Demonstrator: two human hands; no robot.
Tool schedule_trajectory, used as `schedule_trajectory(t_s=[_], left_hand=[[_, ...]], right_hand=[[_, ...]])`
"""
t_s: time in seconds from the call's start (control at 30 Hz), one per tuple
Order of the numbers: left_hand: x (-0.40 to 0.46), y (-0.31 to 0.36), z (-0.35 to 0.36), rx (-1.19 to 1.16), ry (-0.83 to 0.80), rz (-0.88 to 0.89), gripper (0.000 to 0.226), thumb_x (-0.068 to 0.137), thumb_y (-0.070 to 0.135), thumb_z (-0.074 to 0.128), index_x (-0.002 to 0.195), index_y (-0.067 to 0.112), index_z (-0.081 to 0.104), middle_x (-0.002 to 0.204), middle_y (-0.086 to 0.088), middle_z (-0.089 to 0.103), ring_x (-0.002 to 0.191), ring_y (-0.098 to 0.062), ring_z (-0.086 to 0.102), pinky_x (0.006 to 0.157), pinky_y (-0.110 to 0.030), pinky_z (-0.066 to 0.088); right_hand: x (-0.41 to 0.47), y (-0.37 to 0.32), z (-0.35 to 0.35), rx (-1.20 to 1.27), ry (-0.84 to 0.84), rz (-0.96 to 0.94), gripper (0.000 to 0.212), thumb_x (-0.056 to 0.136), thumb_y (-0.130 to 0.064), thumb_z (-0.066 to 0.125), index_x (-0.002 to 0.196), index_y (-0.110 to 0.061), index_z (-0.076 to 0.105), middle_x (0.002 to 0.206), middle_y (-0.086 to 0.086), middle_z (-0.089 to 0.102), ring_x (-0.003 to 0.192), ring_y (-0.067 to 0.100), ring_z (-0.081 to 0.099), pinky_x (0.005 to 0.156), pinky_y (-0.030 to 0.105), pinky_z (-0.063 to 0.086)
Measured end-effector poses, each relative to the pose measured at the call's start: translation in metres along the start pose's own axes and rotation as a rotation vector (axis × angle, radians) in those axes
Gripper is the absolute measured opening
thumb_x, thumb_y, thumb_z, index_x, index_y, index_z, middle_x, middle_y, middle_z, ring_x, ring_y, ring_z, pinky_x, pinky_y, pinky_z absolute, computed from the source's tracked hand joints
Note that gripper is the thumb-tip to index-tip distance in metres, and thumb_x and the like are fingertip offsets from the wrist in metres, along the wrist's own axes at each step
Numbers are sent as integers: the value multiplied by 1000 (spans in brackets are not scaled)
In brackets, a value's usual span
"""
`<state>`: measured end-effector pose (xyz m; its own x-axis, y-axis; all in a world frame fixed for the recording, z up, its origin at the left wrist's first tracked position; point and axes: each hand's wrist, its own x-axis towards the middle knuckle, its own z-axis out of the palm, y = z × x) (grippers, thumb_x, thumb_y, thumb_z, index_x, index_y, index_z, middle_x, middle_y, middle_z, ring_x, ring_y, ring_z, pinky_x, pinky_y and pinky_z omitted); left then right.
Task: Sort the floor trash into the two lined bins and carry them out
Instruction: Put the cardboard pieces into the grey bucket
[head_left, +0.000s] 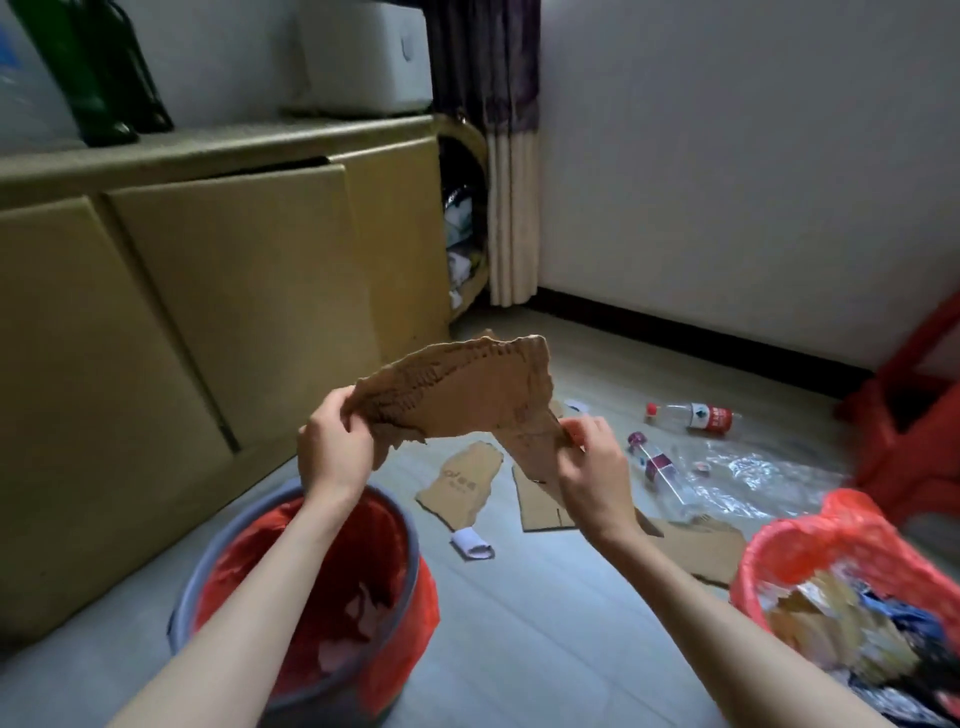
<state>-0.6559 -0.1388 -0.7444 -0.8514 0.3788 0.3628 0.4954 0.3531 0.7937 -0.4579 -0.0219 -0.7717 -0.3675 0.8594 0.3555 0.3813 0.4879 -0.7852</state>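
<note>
**Torn cardboard held between two hands above the lined bins**

Nearest the viewer, two bins stand on the floor — a grey bin with a red liner at lower left, holding little, and a second red-lined bin at lower right, filled with mixed scraps. Both forearms reach forward between them. The left hand pinches the left edge of a ragged cardboard piece, fingers curled round it; the right hand grips the piece's lower right corner in the same way. The cardboard is thus lifted clear of the floor, spanning the gap between the hands, above and just beyond the grey bin.

Beyond the hands, on the floor: two flat cardboard scraps, a small white roll, a further cardboard sheet beside the right bin, crumpled clear plastic film and two plastic bottles — one red-labelled, lying on its side. At left a tan cabinet; farthest, a curtain and white wall.
</note>
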Motion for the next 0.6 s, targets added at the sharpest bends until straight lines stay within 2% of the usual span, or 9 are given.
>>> schedule_trajectory(t_s=[0.03, 0.13, 0.27, 0.37, 0.47, 0.6], left_hand=[[0, -5, -14, 11, 28, -18, 33, 87, 1, 49, 114, 11, 64, 108, -16, 69, 103, -35, 61, 83, -33, 45], [-2, -24, -53, 99, 75, -103, 35, 85, 1, 50, 117, 11, 63, 112, -18, 67, 105, -38, 59, 84, -35, 44], [-4, -59, -90, 197, 59, -190, 36, 84, 1, 50, 115, 13, 63, 114, -20, 65, 106, -40, 58, 84, -38, 45], [-10, -84, -104, 238, 47, -271, 35, 84, 2, 50, 112, 17, 64, 114, -18, 66, 105, -40, 58, 82, -37, 46], [-20, -108, -105, 249, -18, -317, 31, 84, 6, 51, 109, 19, 64, 112, -15, 67, 104, -36, 60, 82, -35, 46], [-30, -133, -97, 284, -172, -488, 22, 88, 28, 55, 107, 27, 66, 118, -6, 65, 108, -31, 59, 88, -35, 46]], right_hand=[[-4, -8, 5, -77, 13, -90, 10, 90, -6, 53, 93, -5, 62, 91, 6, 55, 82, 23, 52, 66, 25, 32], [-12, -26, 20, -265, 41, -266, 8, 87, -6, 60, 93, -5, 65, 91, 12, 59, 80, 30, 56, 61, 30, 41], [-15, -52, 37, -354, 90, -367, 13, 74, 3, 68, 83, -6, 64, 79, 12, 59, 68, 32, 57, 56, 37, 49], [-17, -68, 50, -389, 120, -380, 12, 75, 2, 67, 82, -7, 62, 79, 12, 59, 68, 33, 57, 59, 37, 46], [-20, -79, 61, -367, 95, -342, 9, 82, -1, 60, 89, -5, 62, 88, 15, 59, 79, 35, 56, 65, 39, 44], [-24, -85, 73, -303, 46, -270, 16, 85, -4, 53, 99, -4, 61, 99, 16, 57, 91, 34, 51, 74, 40, 41]])
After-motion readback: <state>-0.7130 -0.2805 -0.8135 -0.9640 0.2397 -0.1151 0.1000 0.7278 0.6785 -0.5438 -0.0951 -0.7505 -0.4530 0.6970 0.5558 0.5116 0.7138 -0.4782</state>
